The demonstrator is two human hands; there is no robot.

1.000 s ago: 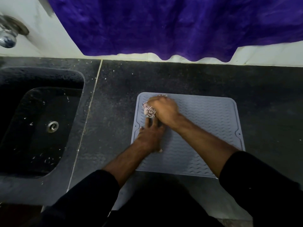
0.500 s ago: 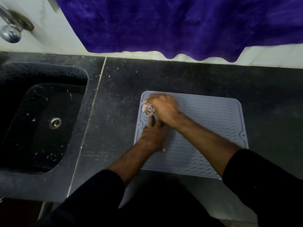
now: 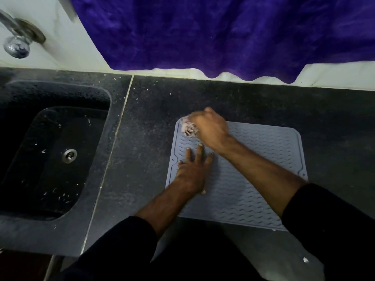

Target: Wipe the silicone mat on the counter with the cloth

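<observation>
Wiping spot: we have our right hand [image 3: 211, 128] at the far left corner of the silicone mat [image 3: 263, 159], pressing the cloth [image 3: 188, 127] onto it.
Right fingers: curled tight around the bunched cloth, which sticks out on the hand's left side.
Left hand: our left hand [image 3: 192, 171] lies flat on the mat's left part, fingers [image 3: 199, 153] spread and straight, gripping nothing.
Mat place: it lies on the dark desk [image 3: 146, 138], right of the sink [image 3: 54, 159], its near edge close to the desk's front edge.
Mat edges: the left edge runs just beside our left hand; the right edge and both right corners show bare; our right forearm crosses the middle.
Open room: bare desk lies beyond the mat up to the wall, and to its left up to the pale seam [image 3: 115, 142]; the mat's right half is free.
Things around: a purple curtain [image 3: 223, 33] hangs over the wall behind, its hem just above the desk's back edge; a metal tap [image 3: 17, 41] sits on the wall above the sink.
In the way: only our own crossed arms, the right one reaching over the left fingertips.
Materials: the mat is grey-blue, with rounded corners, a raised rim and rows of wavy ridges; the desk is speckled dark stone; the sink is black with a steel drain [image 3: 69, 155] and pale flecks; the cloth is pale and crumpled.
</observation>
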